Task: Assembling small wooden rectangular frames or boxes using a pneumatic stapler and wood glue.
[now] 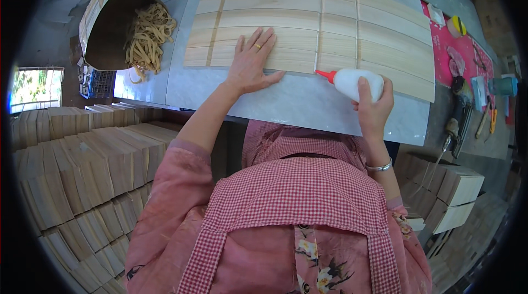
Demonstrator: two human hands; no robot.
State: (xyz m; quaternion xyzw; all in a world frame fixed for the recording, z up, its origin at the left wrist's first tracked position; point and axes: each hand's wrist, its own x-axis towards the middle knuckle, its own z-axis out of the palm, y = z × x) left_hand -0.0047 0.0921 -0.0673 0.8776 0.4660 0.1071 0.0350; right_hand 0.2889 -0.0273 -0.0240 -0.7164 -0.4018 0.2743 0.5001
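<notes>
Several pale wooden boards (269, 22) lie side by side on the grey marbled tabletop (264, 101). Narrow grooves run across them, two right of the middle and a tan band at the left. My left hand (253, 63) rests flat on the nearest boards, fingers spread, a ring on one finger. In my right hand (374, 99) is a white squeeze bottle (352, 84) with a red nozzle, tilted onto its side. The nozzle tip is at the near edge of the boards, by the lower end of a groove with a whitish line in it.
A cardboard box (93, 24) on the left spills curled tan strips (151, 35). Stacks of wooden boards (77, 173) fill the lower left, with more boards (456, 195) at lower right. Beyond the table's right end are a yellow tape roll (456, 26), a corded tool (455, 112) and a pink mat (445, 55).
</notes>
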